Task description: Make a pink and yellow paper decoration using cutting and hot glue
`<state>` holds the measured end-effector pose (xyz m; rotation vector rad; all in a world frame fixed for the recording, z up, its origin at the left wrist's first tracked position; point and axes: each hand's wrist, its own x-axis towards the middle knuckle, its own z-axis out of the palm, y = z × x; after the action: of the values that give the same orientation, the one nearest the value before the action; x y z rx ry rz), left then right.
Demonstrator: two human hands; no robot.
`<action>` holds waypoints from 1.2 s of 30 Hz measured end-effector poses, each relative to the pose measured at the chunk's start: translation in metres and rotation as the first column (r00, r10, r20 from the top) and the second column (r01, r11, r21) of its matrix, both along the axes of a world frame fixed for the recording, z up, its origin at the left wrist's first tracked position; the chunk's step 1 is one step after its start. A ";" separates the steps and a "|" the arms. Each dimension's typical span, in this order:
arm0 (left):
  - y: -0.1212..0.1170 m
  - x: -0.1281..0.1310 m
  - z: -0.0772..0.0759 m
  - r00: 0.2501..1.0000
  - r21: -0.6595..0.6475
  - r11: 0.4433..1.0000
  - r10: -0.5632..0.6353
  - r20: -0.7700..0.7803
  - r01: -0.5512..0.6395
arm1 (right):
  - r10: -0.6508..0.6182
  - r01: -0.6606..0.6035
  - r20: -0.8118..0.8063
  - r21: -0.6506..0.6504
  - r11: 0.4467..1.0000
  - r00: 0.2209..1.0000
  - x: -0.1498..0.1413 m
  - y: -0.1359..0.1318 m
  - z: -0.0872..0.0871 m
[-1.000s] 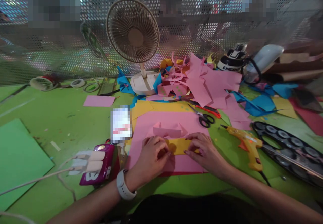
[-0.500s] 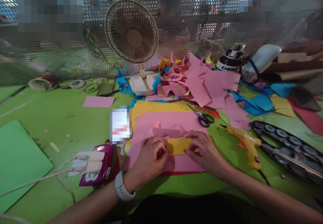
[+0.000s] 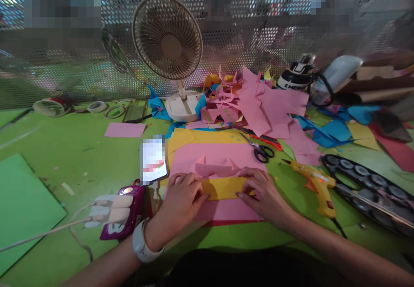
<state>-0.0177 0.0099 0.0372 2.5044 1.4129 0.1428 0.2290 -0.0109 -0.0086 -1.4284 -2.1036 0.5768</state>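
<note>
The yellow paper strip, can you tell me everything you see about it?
The yellow paper strip looks plain, long and narrow. It lies crosswise over a pink paper sheet, on the near side of a folded pink paper piece. The left hand touches its left end, the right hand its right end, partly hiding both. Whether it's folded, I can't tell.

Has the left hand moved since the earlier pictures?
Yes: judged against the black-handled scissors, the left hand has shifted to the left, uncovering more yellow paper.
</note>
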 end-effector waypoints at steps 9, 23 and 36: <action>-0.010 0.002 0.008 0.997 0.230 0.970 -0.082 0.005 0.079 | -0.006 0.006 0.006 0.019 1.000 1.000 -0.001 0.000 -0.002; -0.020 0.016 -0.033 0.879 0.005 0.883 -0.467 0.095 0.469 | -0.006 0.006 -0.022 0.007 1.000 1.000 0.000 0.001 0.001; -0.018 0.014 -0.030 0.878 -0.029 0.881 -0.467 0.102 0.472 | -0.005 0.005 -0.006 0.006 1.000 1.000 0.001 -0.001 0.003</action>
<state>-0.0034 -0.0078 0.0073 2.6716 0.7256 0.1204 0.2302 -0.0118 -0.0056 -1.4267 -2.0946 0.5711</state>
